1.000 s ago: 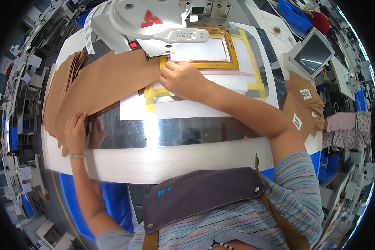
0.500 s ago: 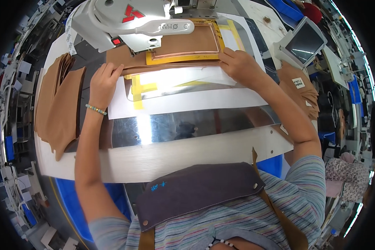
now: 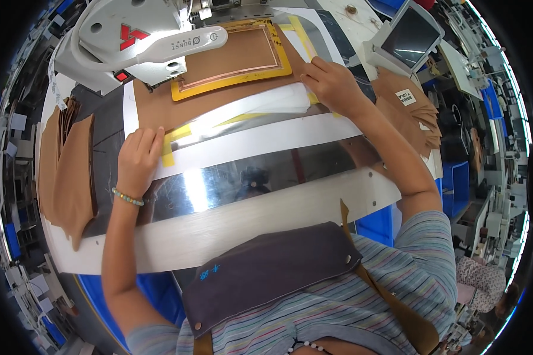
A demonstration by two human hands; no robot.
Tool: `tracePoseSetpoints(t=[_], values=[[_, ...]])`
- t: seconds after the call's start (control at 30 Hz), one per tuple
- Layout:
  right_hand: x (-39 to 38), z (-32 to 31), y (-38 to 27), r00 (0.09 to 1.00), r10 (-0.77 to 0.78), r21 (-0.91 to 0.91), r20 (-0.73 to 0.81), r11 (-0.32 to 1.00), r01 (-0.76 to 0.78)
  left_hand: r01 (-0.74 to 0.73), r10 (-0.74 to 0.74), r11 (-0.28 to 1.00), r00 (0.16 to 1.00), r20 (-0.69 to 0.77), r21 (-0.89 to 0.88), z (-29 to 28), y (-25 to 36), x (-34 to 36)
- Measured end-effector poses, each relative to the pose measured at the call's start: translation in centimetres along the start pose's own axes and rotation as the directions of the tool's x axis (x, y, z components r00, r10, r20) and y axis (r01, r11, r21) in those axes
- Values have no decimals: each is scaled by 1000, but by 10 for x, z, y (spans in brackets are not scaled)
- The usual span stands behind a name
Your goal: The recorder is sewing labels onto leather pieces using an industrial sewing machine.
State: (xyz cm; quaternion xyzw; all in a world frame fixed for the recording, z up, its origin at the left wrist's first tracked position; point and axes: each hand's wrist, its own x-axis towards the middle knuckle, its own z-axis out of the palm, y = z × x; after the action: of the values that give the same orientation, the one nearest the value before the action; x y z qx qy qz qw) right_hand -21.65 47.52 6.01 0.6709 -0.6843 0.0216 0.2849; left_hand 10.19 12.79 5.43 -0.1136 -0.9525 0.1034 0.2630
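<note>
A brown fabric piece point(image 3: 153, 109) lies under the head of a sewing machine point(image 3: 109, 41), with a yellow rectangular frame point(image 3: 234, 84) on top of it. My left hand point(image 3: 139, 158) is closed, thumb and fingers pinching the fabric's near left corner. At the fabric's right edge, my right hand point(image 3: 336, 87) is closed in a pinch on it, just right of the frame. Below the fabric's near edge show a clear sheet edged with yellow tape point(image 3: 169, 155) and a white sheet point(image 3: 266, 141). The fingertips of both hands are partly hidden.
Brown fabric pieces point(image 3: 74, 177) are stacked at the left. More labelled brown pieces point(image 3: 397, 109) lie at the right, near a small screen point(image 3: 411, 38). A shiny metal plate point(image 3: 237, 186) runs along the table's near side. Blue bins point(image 3: 376, 225) stand below.
The fabric's near edge, folded up before, now lies flatter and nearer me. My left hand has come down toward me with its corner; my right hand stays at the right edge. The view has shifted.
</note>
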Motion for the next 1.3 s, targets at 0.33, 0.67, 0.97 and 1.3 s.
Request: tracePoseSetpoints(t=[0.33,0.67,0.97,1.3], values=[[5,12,21,997,63,-57,-34,996,-65,88,-90,989,996,8,115,36,-21,29],[-29,-18,-18,945,307,24,116,950,-312,232,-221,968,969,115,-97,38,-16,19],[-43,-4,-29,842,476,283,256,795,-536,425,-381,895,886,265,-134,26,-10,-3],[-38,-8,-32,828,497,237,258,799,-553,457,-416,880,873,253,-131,22,-5,-4]])
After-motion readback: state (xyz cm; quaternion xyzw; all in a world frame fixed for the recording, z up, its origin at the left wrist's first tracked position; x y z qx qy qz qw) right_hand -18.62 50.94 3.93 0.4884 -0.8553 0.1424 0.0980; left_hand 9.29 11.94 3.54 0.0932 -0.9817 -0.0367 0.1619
